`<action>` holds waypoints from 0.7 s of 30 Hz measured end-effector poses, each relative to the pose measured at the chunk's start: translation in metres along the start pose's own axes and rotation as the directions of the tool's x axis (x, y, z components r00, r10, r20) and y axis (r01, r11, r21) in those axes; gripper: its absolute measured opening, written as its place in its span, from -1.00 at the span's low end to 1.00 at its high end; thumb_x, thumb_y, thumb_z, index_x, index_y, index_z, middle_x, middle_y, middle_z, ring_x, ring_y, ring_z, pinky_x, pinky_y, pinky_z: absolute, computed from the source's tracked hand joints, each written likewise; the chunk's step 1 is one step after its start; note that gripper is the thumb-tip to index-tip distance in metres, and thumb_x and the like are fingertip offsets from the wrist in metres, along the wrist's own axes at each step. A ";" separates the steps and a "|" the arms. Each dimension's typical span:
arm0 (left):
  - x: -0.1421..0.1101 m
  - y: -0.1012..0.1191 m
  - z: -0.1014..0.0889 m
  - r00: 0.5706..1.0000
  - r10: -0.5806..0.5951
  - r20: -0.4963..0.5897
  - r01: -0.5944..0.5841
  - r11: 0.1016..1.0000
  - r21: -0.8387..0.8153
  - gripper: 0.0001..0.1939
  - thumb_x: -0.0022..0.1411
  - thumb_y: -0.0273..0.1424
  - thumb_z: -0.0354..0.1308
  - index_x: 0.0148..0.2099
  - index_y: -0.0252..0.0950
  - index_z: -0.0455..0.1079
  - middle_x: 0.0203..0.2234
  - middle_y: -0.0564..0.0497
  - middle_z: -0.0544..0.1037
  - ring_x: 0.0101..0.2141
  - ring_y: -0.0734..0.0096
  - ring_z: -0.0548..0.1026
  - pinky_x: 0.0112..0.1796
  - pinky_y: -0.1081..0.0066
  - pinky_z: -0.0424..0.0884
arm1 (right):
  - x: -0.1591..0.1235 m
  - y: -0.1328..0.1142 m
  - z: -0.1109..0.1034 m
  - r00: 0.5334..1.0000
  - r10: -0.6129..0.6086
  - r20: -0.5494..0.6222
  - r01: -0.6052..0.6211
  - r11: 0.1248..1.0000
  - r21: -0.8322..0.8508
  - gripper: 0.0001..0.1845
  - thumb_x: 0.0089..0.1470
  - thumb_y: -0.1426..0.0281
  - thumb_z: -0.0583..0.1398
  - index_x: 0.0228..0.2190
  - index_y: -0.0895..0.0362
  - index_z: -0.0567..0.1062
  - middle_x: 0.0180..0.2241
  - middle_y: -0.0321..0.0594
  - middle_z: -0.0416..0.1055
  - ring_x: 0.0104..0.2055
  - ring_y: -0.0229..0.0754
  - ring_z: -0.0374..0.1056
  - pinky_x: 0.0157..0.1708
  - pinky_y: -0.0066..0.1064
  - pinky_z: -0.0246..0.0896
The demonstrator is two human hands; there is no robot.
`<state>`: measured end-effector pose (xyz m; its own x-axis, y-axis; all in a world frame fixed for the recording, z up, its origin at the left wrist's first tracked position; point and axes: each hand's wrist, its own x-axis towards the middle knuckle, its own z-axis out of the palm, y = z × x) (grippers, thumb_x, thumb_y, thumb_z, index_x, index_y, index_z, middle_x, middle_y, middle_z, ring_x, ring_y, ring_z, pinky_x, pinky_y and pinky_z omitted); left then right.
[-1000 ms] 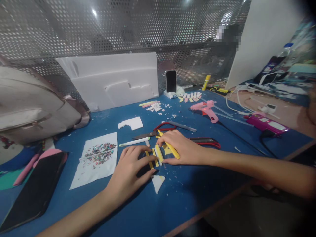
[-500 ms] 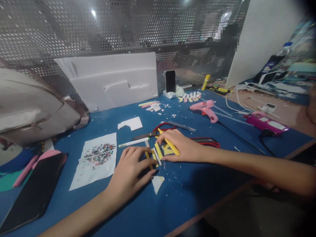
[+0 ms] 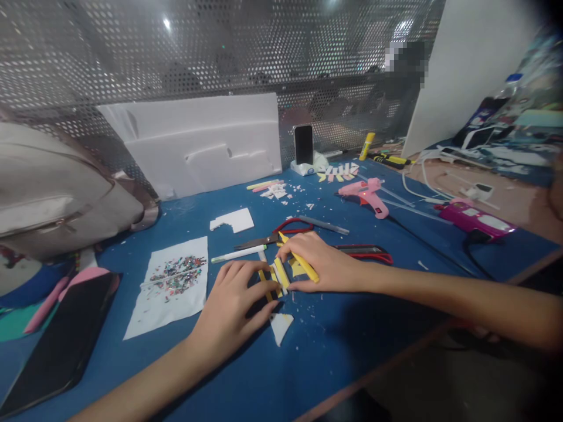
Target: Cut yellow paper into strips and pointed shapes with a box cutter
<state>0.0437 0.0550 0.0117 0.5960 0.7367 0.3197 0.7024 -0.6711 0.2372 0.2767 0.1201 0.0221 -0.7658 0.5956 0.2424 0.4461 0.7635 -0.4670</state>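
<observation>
My right hand holds a yellow marker slanted across its palm, while its fingertips and thumb pinch a short yellow strip at the ends. Curled on the table, my left hand steadies yellow and white strips between its fingertips and thumb. The pinched strip lies against a white one, of which only a narrow edge shows. A yellow cut-out piece is partly hidden under my right hand. Just below the fingers lies a white triangular scrap with a yellow corner.
Scissors, a white pen and a red-edged cutter lie behind my hands. At left are a paper with coloured bits and a black phone. A pink glue gun trails its cord to the right.
My right hand has shifted slightly left, bringing the yellow strip up against the white strip and narrowing the gap. The marker moved along with it. My left hand stays in place.
</observation>
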 end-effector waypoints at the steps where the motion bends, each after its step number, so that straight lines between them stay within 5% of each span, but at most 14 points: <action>1: -0.001 0.000 0.000 1.000 0.001 0.000 -0.001 1.000 0.002 -0.81 0.32 -0.34 0.04 -0.05 -0.10 0.41 -0.02 -0.06 0.37 0.00 0.14 0.30 -0.08 0.10 0.25 | 0.000 0.000 0.000 1.000 -0.002 -0.001 0.002 1.000 -0.001 -0.58 -0.01 0.24 0.30 -0.15 0.08 0.30 -0.15 -0.22 0.36 -0.07 -0.10 0.24 -0.02 -0.24 0.03; 21: -0.006 -0.001 -0.004 1.000 0.000 -0.027 0.000 1.000 0.011 -0.80 0.31 -0.36 0.05 -0.05 -0.10 0.41 -0.05 -0.04 0.38 -0.05 0.17 0.31 -0.11 0.13 0.26 | 0.008 -0.005 0.001 0.998 -0.065 0.012 0.065 0.996 -0.053 -0.57 0.01 0.21 0.29 -0.13 0.07 0.30 -0.13 -0.22 0.37 -0.04 -0.10 0.24 0.00 -0.23 -0.01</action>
<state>0.0384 0.0507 0.0130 0.5852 0.7342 0.3444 0.7070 -0.6699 0.2268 0.2679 0.1208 0.0250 -0.7985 0.5419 0.2624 0.4188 0.8130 -0.4044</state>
